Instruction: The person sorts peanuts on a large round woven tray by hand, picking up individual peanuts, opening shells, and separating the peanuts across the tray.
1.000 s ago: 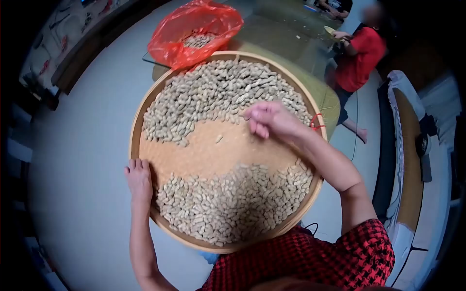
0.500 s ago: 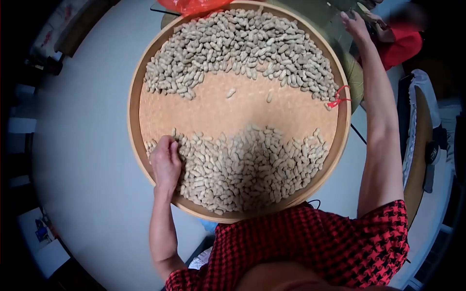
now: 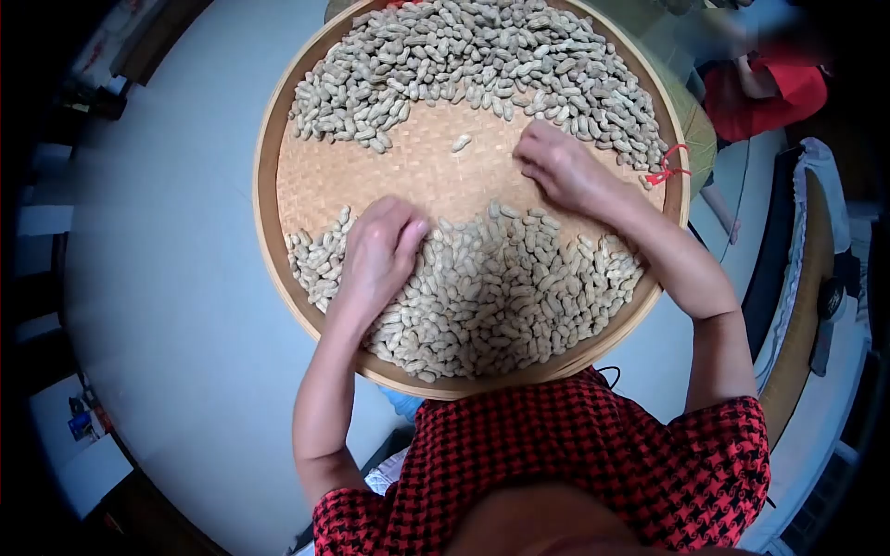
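A round woven bamboo tray (image 3: 306, 181) holds unshelled peanuts in two groups. The far pile of peanuts (image 3: 445, 46) curves along the back, and the near pile of peanuts (image 3: 491, 296) lies closest to my body. Between them runs a bare woven strip with a single peanut (image 3: 461, 143) on it. My left hand (image 3: 378, 248) is closed at the left part of the near pile, its curled fingers hiding whatever they hold. Over the right part of the bare strip, my right hand (image 3: 564, 167) has its fingers pinched together, pointing left. What they hold is hidden.
A red tie (image 3: 669, 165) is knotted on the tray's right rim. Another person in a red top (image 3: 783, 97) is beyond it, at upper right. A long brown-edged seat (image 3: 802, 269) stands to the right. Pale floor (image 3: 176, 232) stretches along the left.
My right hand has come down from beyond the tray's upper right to the bare strip, covering where a second loose peanut lay. My left hand has moved right and up along the near pile.
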A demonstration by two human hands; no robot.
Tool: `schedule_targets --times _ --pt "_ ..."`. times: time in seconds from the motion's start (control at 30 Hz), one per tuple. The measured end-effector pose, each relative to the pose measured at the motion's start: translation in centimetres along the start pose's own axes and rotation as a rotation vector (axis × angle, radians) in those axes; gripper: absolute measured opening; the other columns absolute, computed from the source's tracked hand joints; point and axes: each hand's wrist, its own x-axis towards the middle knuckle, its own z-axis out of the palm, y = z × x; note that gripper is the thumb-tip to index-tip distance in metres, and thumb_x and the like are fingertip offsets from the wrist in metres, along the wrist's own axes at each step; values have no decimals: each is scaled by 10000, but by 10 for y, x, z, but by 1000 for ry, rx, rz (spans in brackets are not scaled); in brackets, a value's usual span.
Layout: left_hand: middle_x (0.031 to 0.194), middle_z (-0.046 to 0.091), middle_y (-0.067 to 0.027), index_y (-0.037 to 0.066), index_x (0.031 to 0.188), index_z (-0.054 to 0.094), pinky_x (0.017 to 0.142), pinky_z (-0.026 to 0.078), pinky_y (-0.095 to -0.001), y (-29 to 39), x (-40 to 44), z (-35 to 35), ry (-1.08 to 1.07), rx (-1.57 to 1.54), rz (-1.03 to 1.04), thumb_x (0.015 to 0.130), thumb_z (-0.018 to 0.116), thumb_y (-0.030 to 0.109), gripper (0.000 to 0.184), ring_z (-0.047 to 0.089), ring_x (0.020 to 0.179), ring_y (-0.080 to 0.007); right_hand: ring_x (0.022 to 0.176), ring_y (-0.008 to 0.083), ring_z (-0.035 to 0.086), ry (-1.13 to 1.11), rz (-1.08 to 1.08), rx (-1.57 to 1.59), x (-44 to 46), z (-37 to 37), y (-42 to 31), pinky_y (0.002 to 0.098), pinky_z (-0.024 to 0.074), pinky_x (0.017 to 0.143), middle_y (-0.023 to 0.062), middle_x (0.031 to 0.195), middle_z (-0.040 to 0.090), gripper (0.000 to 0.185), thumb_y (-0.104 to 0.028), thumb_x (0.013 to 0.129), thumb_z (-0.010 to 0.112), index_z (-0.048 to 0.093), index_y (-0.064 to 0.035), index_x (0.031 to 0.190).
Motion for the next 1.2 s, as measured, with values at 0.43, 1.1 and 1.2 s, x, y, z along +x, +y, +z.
schedule_targets --times 0.43,1.1,1.2 --pt "793 549 -172 2 843 549 721 434 -417 -4 70 64 -17 87 301 752 594 54 113 540 794 -343 776 310 550 226 108 -227 45 -9 23 400 462 664 148 796 539 106 -77 783 573 559 14 837" --pt "660 547 -34 -11 848 558 530 401 -247 17 36 64 163 -709 -90 880 528 123 141 508 568 -123 604 61 508 105 590 1234 10 3 -50 178 439 559 11 746 555 166 -155 889 554 588 -4 948" --pt "696 506 30 24 895 552 535 351 -181 11 35 69 117 -1042 -208 915 493 145 136 436 591 -47 615 61 511 153 646 1512 9 5 -52 182 435 556 15 758 563 213 -159 877 571 584 3 1015"
